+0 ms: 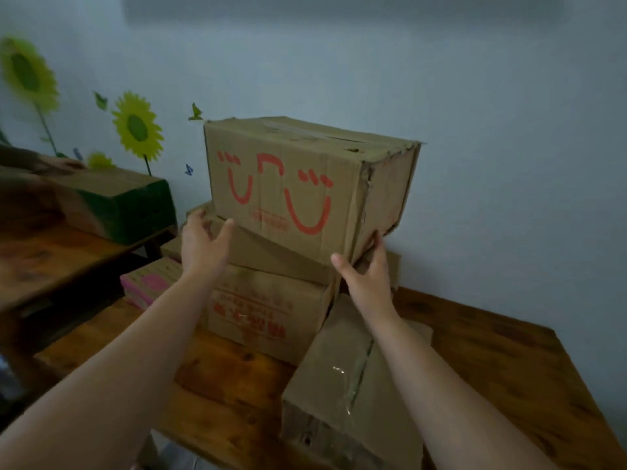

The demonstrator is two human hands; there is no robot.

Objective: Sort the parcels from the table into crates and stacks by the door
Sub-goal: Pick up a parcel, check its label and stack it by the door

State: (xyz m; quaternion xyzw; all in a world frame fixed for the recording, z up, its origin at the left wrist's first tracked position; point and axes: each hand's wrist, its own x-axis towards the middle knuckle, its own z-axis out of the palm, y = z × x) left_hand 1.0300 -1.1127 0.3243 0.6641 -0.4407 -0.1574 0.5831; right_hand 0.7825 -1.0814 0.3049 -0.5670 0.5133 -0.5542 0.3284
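The fingers (378, 240) and thumb of the right hand (366, 269) pinch the lower right corner of the brown cardboard box with red painted strokes (305, 184). The left hand (203, 239) is spread wide at its lower left edge. Under the fingers, it rests tilted on a red-printed cardboard box (264, 313) on the wooden surface (492, 351). A taped brown parcel (339, 385) lies below the right wrist. Sorting seems barely begun: several parcels remain, and no crates are visible.

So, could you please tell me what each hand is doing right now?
Left hand: open, touching the tilted box.
Right hand: gripping the red-marked box at its corner.
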